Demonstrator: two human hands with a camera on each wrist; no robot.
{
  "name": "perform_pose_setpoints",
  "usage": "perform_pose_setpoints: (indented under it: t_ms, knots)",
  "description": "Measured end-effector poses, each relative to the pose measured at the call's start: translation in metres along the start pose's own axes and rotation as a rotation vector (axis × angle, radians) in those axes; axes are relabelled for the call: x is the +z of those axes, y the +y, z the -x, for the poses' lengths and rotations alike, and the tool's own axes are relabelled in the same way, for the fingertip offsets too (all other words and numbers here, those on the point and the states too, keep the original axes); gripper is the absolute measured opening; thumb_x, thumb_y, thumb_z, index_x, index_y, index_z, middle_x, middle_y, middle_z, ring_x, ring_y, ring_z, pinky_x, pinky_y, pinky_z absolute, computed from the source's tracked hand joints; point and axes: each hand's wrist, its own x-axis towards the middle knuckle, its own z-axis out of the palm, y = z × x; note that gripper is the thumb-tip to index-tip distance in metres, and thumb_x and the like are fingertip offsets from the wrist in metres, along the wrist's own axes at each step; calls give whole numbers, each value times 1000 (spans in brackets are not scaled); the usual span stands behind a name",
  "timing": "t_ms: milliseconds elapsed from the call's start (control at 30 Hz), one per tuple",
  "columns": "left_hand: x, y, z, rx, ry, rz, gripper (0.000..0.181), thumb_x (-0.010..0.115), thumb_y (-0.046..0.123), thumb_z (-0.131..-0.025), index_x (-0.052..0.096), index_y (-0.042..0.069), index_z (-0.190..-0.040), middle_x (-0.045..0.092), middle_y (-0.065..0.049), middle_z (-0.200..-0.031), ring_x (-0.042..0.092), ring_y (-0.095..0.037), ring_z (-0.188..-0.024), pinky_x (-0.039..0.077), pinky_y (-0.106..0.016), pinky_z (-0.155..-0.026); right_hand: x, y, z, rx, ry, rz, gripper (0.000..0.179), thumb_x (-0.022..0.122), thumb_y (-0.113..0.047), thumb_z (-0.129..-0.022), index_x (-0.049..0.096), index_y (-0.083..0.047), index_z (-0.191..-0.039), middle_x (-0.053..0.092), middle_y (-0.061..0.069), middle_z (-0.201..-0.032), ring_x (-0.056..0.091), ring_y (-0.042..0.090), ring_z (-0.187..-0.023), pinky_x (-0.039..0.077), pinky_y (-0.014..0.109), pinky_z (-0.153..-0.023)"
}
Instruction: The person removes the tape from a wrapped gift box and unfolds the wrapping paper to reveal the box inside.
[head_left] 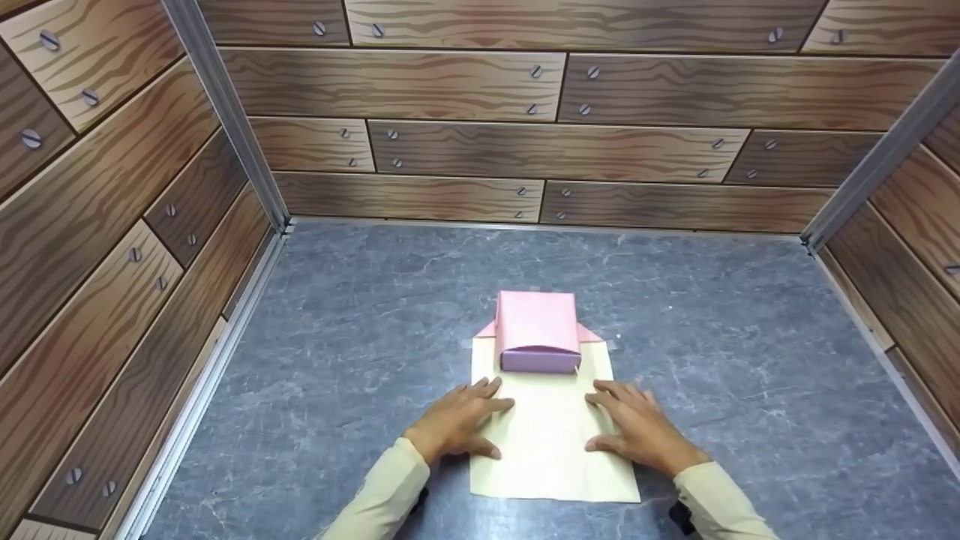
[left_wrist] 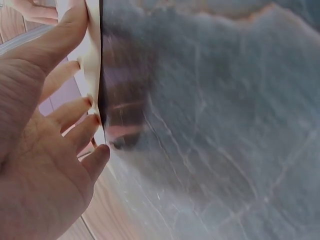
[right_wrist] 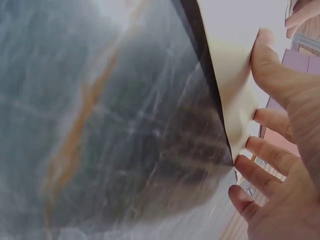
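A cream paper sheet (head_left: 551, 442) lies on the table. At its far end sits a small box (head_left: 537, 319) with a pink top and a purple front. Pink paper corners (head_left: 591, 333) stick out on both sides of the box. My left hand (head_left: 461, 420) rests on the sheet's left edge, fingers spread and fairly straight. Over the right edge, my right hand (head_left: 637, 424) touches the paper in the same way. In the right wrist view the sheet's edge (right_wrist: 227, 95) stands slightly off the table. Both hands are apart from the box.
The grey marbled table (head_left: 360, 315) is bounded by wood-print walls at the back (head_left: 465, 150), left (head_left: 150, 285) and right (head_left: 922, 247). Metal strips (head_left: 225, 360) run along the edges. Clear tape (head_left: 615, 344) shows near the sheet's far right corner.
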Motion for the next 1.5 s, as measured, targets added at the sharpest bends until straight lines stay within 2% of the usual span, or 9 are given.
perform_pose_setpoints:
  t_ms: [200,367,567,733,833,967,1133,1333,1500]
  knots:
    - [-5,-7,2,2,-10,16,82,87,41,-75,55,22,-148,33,-9,-162,27,-25,-151,21,-47,-123,3,-7,1,-2,24,2,71,80,-51,-78,63,-5,-130,54,19,-139,52,40,-125,44,59,-93]
    - [-11,-3,5,13,20,-50,76,88,38,-75,59,20,-143,43,-10,-157,36,-28,-147,27,-44,-121,0,-9,-4,-15,9,-29,72,82,-49,-78,62,-4,-130,53,22,-139,51,43,-124,44,62,-94]
    - [-23,17,7,100,142,-92,56,83,25,-85,64,18,-138,57,-7,-145,54,-25,-131,44,-39,-110,-9,-14,-14,-72,116,-136,62,90,-35,-72,67,-2,-119,58,14,-124,56,35,-114,48,57,-97]
    - [-29,30,-3,216,296,-116,46,68,25,-98,60,12,-142,52,-7,-150,52,-23,-135,45,-37,-110,-13,-23,-24,-190,268,-172,54,90,-21,-75,67,-3,-120,61,3,-121,59,22,-114,52,43,-98]
    - [-30,36,-11,244,300,-150,50,59,31,-103,53,8,-147,45,-9,-156,45,-23,-141,40,-37,-114,-13,-28,-29,-248,302,-157,63,89,-21,-76,64,-1,-129,61,7,-131,57,25,-121,48,43,-104]
    - [-32,42,-21,214,226,-187,59,49,41,-105,44,5,-153,36,-12,-161,34,-24,-148,30,-37,-120,-13,-30,-35,-251,277,-140,75,87,-25,-77,56,4,-139,55,16,-144,51,33,-129,42,52,-109]
    - [-36,42,-28,126,179,-194,68,49,49,-104,39,3,-154,31,-16,-162,29,-30,-150,26,-40,-122,-16,-28,-40,-186,234,-116,86,87,-28,-77,48,5,-145,48,22,-150,42,42,-136,32,64,-112]
    - [-47,36,-36,50,217,-175,73,52,48,-103,36,-1,-155,31,-22,-161,31,-34,-148,27,-43,-121,-27,-20,-49,-133,238,-115,96,87,-36,-75,42,5,-150,40,25,-155,38,44,-139,30,65,-112]
    - [-60,29,-48,-22,258,-191,55,46,28,-106,41,-4,-150,31,-26,-159,37,-39,-144,30,-47,-120,-36,-14,-61,-58,217,-133,77,67,-39,-97,38,6,-151,27,24,-161,26,43,-148,19,63,-118]
